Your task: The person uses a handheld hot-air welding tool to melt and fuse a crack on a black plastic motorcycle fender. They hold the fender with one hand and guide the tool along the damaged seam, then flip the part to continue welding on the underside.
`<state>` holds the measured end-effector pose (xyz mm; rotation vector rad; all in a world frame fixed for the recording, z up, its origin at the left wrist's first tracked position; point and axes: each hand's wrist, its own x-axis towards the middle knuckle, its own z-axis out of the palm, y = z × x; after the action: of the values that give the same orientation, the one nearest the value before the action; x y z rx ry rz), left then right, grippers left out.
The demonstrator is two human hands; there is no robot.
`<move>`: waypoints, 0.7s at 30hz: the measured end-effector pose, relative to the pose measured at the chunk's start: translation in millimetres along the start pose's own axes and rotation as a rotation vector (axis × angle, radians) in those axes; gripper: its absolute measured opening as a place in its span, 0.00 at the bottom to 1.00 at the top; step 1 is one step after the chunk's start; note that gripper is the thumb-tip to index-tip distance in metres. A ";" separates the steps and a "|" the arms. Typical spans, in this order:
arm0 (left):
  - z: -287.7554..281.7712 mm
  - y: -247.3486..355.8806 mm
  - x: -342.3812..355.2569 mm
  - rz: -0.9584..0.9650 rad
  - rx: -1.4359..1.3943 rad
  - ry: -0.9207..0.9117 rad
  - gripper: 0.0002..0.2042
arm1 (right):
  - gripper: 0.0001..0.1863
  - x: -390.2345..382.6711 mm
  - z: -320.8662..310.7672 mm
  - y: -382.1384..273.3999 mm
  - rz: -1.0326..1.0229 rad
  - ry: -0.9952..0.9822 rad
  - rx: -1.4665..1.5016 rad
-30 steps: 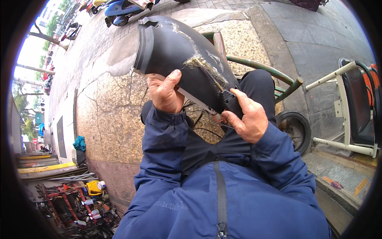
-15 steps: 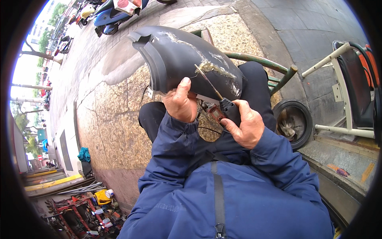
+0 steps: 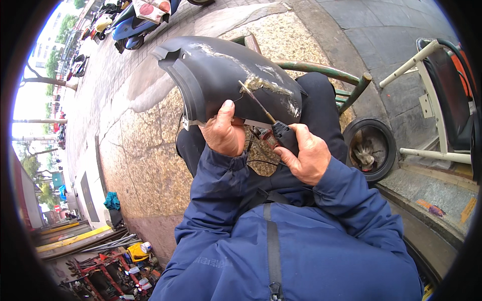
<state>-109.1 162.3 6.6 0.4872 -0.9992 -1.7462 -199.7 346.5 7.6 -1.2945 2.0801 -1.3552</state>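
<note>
A curved black panel [image 3: 208, 83] is spanning the middle of the scene; the left hand [image 3: 224, 131] is gripping its near edge, while the right hand [image 3: 310, 157] is holding a black-handled tool [image 3: 284, 135] over it. A tire [image 3: 390, 150] is lying right.

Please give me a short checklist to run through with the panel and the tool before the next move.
1. Left hand grips the near edge of the black curved panel: ok, thumb on top.
2. Right hand holds the tool by its black handle: ok.
3. Left hand clear of the metal shaft: ok, a gap shows between them.
4. Tip touching the panel: cannot tell; it shows over the surface by the seam.
5. Rough yellowish seam smooth: not ok, it looks ragged and raised.
6. Dark cable clear of the legs: cannot tell; it shows between them, partly hidden.
</note>
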 end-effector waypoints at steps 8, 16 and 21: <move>-1.5 0.2 1.3 -0.036 0.009 -0.003 0.17 | 0.27 -0.5 0.5 3.7 0.062 0.039 -0.001; -1.8 0.5 1.7 -0.017 -0.014 -0.030 0.17 | 0.26 0.2 2.4 2.0 0.096 0.011 -0.005; -2.9 -0.4 1.3 -0.022 -0.029 -0.038 0.17 | 0.26 -0.6 6.1 1.2 0.035 0.063 0.021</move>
<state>-107.8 160.0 4.8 0.4504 -0.9973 -1.7932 -195.8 343.9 3.5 -1.2161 2.1137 -1.4170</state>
